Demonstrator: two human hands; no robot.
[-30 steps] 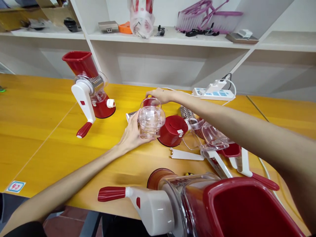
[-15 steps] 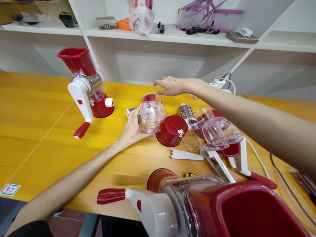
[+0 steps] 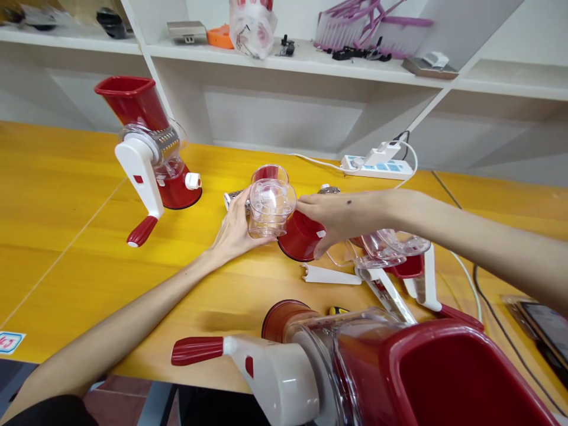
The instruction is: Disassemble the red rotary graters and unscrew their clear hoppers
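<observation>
My left hand (image 3: pixel 234 228) is wrapped round a clear plastic housing (image 3: pixel 270 207) and holds it just above the yellow table (image 3: pixel 80 236). My right hand (image 3: pixel 339 219) has come down beside it, its fingers curled over a red suction base (image 3: pixel 298 239) that lies tilted on the table. Behind the clear housing stands a red-and-clear part (image 3: pixel 268 173). A metal grater drum (image 3: pixel 328 190) peeks out behind my right hand.
An assembled red rotary grater (image 3: pixel 146 154) stands at the left. Another one (image 3: pixel 355 367) lies close to me at the front edge. Clear covers, white handles (image 3: pixel 331 276) and red parts sit at the right. A power strip (image 3: pixel 377 168) lies at the back, a phone (image 3: pixel 548 325) at far right.
My right hand drew back from the far side of the table and came down onto the red base. My left hand kept its hold on the clear housing.
</observation>
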